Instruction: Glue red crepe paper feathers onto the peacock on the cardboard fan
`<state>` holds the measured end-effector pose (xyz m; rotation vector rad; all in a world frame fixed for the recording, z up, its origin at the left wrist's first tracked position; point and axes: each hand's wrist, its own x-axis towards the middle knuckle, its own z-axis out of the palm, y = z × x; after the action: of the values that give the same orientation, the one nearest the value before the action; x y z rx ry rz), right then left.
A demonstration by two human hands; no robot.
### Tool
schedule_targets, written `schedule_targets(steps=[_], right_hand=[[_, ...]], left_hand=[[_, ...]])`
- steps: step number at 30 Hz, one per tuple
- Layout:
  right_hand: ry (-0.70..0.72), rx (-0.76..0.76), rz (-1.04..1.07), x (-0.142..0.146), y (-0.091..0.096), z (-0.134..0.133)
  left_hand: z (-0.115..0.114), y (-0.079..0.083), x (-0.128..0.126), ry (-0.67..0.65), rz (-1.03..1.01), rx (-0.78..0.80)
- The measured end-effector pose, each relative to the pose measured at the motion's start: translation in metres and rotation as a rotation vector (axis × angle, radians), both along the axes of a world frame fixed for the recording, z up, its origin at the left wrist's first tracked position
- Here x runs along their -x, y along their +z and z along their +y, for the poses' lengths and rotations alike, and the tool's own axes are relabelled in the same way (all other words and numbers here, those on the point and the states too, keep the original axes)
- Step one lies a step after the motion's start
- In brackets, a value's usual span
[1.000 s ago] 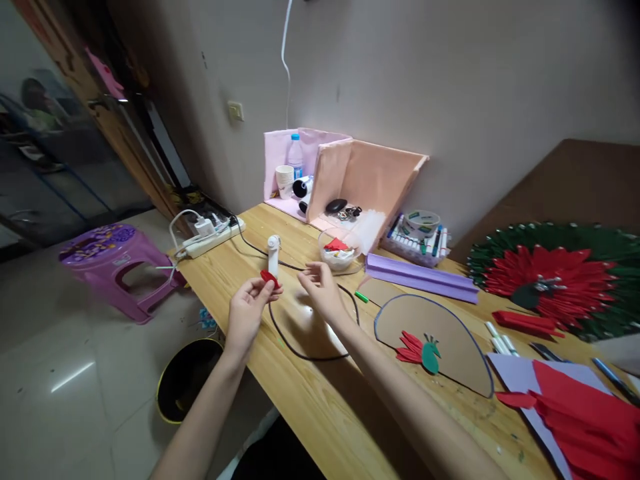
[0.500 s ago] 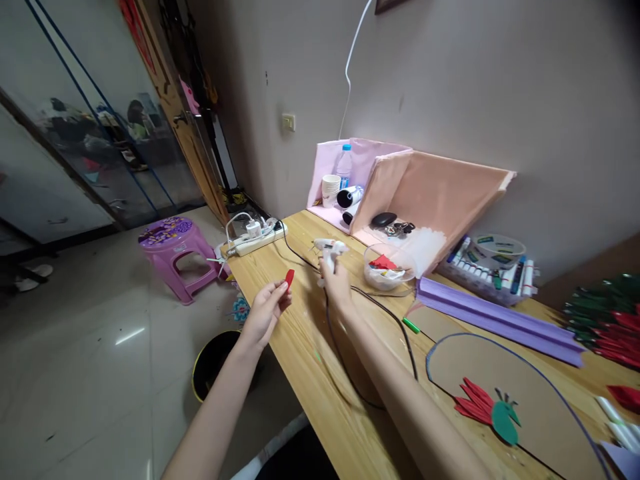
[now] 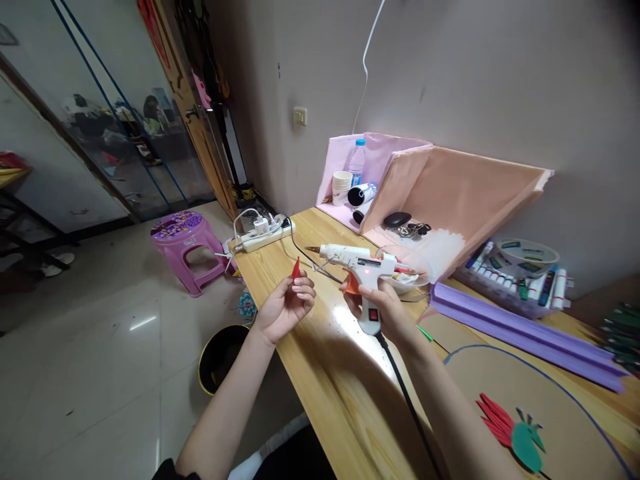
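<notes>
My right hand [image 3: 383,312] is wrapped round the handle of a white hot glue gun [image 3: 356,261], held above the wooden table [image 3: 320,373] with its nozzle pointing left. Its black cord [image 3: 405,393] trails back toward me. My left hand [image 3: 286,307] pinches a small red paper petal [image 3: 296,269] upright, just left of the nozzle and apart from it. A half-round cardboard piece [image 3: 550,413] with red petals and a green shape [image 3: 523,445] glued on lies at the lower right.
A power strip [image 3: 263,237] sits at the table's far left corner. Pink and peach folded sheets [image 3: 450,193], a water bottle [image 3: 356,162], a clear bowl [image 3: 407,277], purple paper [image 3: 520,330] and a marker tray [image 3: 520,280] line the wall. A purple stool [image 3: 183,247] and black bin [image 3: 220,353] stand on the floor.
My right hand took the glue gun off the table and raised it, nozzle toward the petal. My left hand kept the red petal and turned it upright. The view swung left.
</notes>
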<state>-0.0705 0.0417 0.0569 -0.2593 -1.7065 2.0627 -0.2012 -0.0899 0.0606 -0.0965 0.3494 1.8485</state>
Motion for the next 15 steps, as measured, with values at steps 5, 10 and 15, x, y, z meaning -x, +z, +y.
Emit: schedule_targets(steps=[5,10,15], right_hand=[[0.046,-0.028,0.037,-0.0022,0.0012,-0.0001],[0.091,-0.056,0.018,-0.0024,0.0002,-0.0032],[0.11,-0.069,0.022,-0.0038,0.003,-0.0073]], left_hand=[[-0.0052,0.0062,-0.0017,0.025,0.02,0.008],[-0.0085,0.0099,-0.0048,0.009,0.002,0.012],[-0.0105,0.0106,-0.0076,-0.038,-0.055,-0.029]])
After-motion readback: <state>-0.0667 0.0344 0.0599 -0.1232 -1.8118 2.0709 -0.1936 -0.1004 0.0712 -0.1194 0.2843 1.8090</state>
